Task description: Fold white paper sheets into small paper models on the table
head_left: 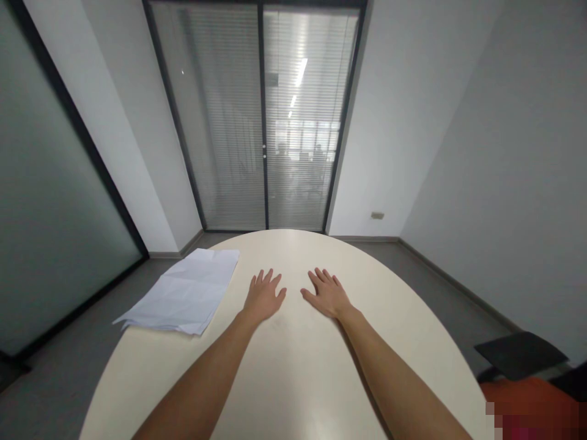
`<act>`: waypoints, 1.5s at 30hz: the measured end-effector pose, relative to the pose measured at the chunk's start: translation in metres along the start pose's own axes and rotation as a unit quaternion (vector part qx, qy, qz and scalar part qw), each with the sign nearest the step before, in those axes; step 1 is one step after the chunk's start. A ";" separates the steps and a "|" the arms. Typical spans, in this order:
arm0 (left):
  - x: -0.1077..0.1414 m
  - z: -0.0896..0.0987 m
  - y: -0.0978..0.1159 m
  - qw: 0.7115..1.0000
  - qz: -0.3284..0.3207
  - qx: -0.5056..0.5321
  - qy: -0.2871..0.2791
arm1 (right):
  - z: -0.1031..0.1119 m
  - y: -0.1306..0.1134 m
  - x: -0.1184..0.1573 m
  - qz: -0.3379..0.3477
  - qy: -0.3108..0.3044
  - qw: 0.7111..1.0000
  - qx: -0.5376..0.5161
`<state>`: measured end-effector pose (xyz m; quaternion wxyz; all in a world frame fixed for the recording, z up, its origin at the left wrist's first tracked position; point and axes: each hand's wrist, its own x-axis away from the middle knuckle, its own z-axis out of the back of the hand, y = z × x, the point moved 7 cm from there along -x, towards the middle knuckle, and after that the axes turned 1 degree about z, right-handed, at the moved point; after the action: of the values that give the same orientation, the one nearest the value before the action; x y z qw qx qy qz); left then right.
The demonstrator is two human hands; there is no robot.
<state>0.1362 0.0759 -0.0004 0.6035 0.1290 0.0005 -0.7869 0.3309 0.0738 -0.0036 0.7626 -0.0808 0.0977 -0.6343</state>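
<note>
Several white paper sheets point(183, 293) are lying in a loose, creased stack on the left of the counter point(293, 391), jutting past its rounded edge. Just right of them, the left hand point(263, 298) is holding its fingers spread, palm down; the right hand point(330, 294) is mirroring it, smooth cream surface running between the thumbs. The view is leaving palm contact unclear. Black-framed glass panels point(215, 122) with slatted blinds are standing beyond the far curve; an orange-seated chair point(536, 394) is sitting lower right.
</note>
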 end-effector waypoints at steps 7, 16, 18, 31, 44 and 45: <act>-0.001 -0.002 -0.004 1.000 0.000 0.006 -0.007 | -0.001 -0.003 -0.003 0.004 0.005 1.000 0.003; 0.001 0.000 -0.005 1.000 0.002 0.012 -0.013 | 0.000 -0.005 -0.002 0.006 0.010 1.000 0.011; 0.002 0.000 -0.005 1.000 0.001 0.013 -0.013 | 0.000 -0.005 -0.002 0.007 0.010 1.000 0.014; 0.001 -0.003 -0.007 1.000 -0.004 0.007 -0.005 | 0.000 -0.006 -0.001 0.010 0.009 1.000 0.019; 0.003 0.000 -0.005 1.000 0.003 0.018 -0.013 | 0.001 -0.007 0.000 0.003 -0.001 1.000 0.017; 0.003 0.000 -0.005 1.000 0.002 0.018 -0.012 | 0.001 -0.007 0.001 0.004 0.000 1.000 0.016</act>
<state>0.1305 0.0742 -0.0019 0.6029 0.1302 -0.0211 -0.7868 0.3249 0.0720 -0.0007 0.7661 -0.0683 0.0873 -0.6331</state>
